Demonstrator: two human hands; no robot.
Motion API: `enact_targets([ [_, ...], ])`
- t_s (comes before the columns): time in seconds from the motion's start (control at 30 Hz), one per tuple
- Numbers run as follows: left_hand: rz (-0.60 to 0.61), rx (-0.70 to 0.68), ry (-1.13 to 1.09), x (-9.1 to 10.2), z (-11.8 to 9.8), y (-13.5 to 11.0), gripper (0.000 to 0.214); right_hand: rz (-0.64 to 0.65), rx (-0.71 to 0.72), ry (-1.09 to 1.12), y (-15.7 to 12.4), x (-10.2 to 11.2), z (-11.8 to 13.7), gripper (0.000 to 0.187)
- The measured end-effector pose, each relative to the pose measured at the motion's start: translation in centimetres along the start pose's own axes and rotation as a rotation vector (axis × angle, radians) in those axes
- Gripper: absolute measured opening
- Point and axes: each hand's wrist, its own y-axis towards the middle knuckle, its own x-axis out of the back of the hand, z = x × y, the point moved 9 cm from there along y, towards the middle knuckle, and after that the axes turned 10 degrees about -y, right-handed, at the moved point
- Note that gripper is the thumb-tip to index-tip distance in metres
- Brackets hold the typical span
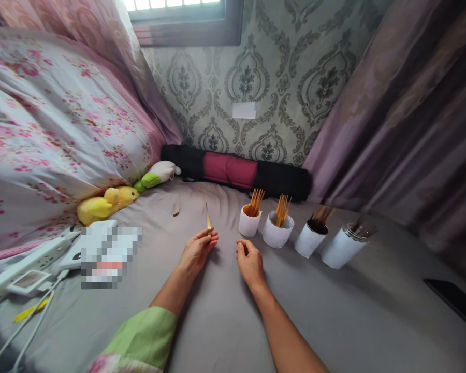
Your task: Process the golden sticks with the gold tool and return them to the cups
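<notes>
My left hand (198,250) is closed, pinching a thin golden stick (207,215) that points up and away and narrows toward its tip. To its right, my right hand (251,262) hovers over the grey sheet with curled fingers pressed together; whatever they hold, if anything, is hidden. Beyond the right hand stands a white-wrapped cup (249,224) with several orange-brown sticks (256,201) in it. Beside that is a wider white cup (278,234) with similar sticks (282,208). Farther left, a small bent brown piece (176,209) lies on the sheet.
A white-wrapped can (309,243) and a white-wrapped jar (341,252), both with darker sticks, lean at the right. A black and dark-red roll (233,170) lies along the wall. Left are a yellow plush toy (106,203), a power strip (27,267) and cables. A dark flat object (454,300) lies far right.
</notes>
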Motion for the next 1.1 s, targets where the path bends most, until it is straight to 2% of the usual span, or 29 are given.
enact_targets([
  [0.43, 0.053, 0.075, -0.016, -0.9, 3.5, -3.7, 0.025, 0.04, -0.058, 0.14, 0.2, -0.1, -0.7, 0.033],
  [1.1, 0.207, 0.011, 0.059, -1.6, 3.8, -5.6, 0.034, 0.117, -0.107, 0.314, 0.1, 0.0, -0.1, 0.037],
])
